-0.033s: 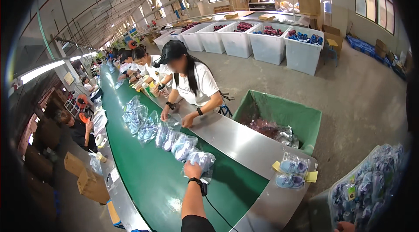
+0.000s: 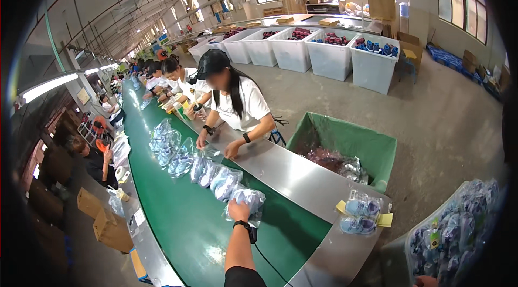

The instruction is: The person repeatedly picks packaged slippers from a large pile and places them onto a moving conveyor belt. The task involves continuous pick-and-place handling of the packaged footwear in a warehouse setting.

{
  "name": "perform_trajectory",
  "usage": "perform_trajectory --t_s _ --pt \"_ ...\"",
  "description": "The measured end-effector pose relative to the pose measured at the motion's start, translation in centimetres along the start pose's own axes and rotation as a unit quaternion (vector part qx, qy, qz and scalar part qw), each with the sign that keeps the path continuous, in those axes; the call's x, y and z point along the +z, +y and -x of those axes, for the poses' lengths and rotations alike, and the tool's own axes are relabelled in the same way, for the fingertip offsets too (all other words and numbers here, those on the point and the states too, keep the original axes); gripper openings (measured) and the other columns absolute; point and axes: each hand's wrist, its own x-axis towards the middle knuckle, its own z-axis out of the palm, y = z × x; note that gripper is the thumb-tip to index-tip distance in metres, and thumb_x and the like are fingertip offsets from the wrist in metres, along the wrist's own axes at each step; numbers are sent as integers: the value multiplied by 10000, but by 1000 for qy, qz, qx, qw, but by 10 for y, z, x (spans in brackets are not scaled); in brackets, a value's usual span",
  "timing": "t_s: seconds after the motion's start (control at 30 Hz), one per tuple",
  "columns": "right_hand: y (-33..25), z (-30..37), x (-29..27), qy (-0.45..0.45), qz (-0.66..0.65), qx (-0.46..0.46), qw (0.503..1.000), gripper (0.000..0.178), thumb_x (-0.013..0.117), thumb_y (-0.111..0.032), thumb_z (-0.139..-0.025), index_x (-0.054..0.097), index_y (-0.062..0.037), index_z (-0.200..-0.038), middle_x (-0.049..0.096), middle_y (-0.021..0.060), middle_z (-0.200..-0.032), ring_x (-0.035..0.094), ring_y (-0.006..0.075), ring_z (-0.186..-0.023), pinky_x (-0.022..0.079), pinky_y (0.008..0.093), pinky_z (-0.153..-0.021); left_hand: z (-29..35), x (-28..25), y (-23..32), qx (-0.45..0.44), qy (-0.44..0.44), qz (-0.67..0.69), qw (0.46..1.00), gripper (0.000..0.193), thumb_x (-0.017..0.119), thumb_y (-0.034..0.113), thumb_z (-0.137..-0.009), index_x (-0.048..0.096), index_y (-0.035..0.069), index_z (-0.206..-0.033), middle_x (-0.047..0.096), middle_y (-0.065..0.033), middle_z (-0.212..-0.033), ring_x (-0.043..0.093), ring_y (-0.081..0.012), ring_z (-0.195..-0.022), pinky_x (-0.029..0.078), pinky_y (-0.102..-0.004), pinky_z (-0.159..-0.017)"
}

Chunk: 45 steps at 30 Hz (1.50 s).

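My left hand [image 2: 239, 210], with a dark band at its wrist, reaches over the green conveyor belt [image 2: 178, 217]. Its fingers are closed on the near end of a clear plastic bag of pale blue and lilac shoes [image 2: 250, 198]. Beyond it, more bagged shoes [image 2: 224, 181] lie in a row along the belt. At the bottom right, only a small part of my right hand [image 2: 426, 281] shows, by the bin of bagged shoes [image 2: 450, 227]; its fingers are hidden. Two bagged pairs [image 2: 360, 215] lie on yellow paper on the metal table edge [image 2: 329, 244].
Across the belt a co-worker [image 2: 243, 106] in a dark cap handles a clear bag. Behind the metal ledge [image 2: 280, 171] stands a green bin [image 2: 372, 146] with crumpled plastic. White tubs of shoes [image 2: 372, 68] line the back. Cartons [image 2: 111, 230] stand at left.
The view has shifted very slightly. Both my hands and the bagged shoes keep their places; the co-worker's hand has moved a little.
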Motion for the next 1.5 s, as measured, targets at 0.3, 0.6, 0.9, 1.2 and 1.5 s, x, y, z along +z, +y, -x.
perform_trajectory --t_s 0.3,0.6,0.9,1.2,1.5 --pt "-10 -4 -8 -52 14 57 997 328 693 -210 -976 703 -50 -1262 738 230 -1094 709 420 -994 551 486 -870 32 23 6 -63 -87 -1 994 548 646 298 -1005 566 -62 -1412 515 -323 -1462 552 -511 -1310 432 -549 -1146" --pt "-11 -23 9 -77 9 46 996 402 704 -222 -974 679 -56 -1340 737 212 -1188 700 399 -1082 539 484 -962 166 3 12 79 -101 64 990 690 818 346 -908 506 -72 -1358 464 -318 -1342 563 -501 -1177 504 -537 -1018" --pt "0 -18 12 -61 -35 7 998 334 711 -158 -962 699 -30 -1271 734 216 -1081 695 400 -973 545 466 -864 254 -10 45 -287 -92 711 636 661 702 393 -1043 352 18 -1460 519 -153 -1429 582 -283 -1265 556 -496 -994" --pt "35 -1 36 100 -168 -75 978 297 763 -114 -812 719 -7 -1086 715 149 -876 702 335 -789 544 409 -739 275 -47 65 -335 -258 670 610 493 475 471 -1073 591 94 -1369 682 -92 -1292 669 -272 -1163 548 -475 -1007" --pt "20 15 -45 184 -128 -165 961 489 808 -161 -862 686 -75 -1328 717 146 -1145 684 350 -1063 554 432 -906 436 -161 233 -300 -601 612 419 497 509 438 -1046 638 97 -1383 732 -83 -1293 694 -263 -1160 563 -419 -1020"
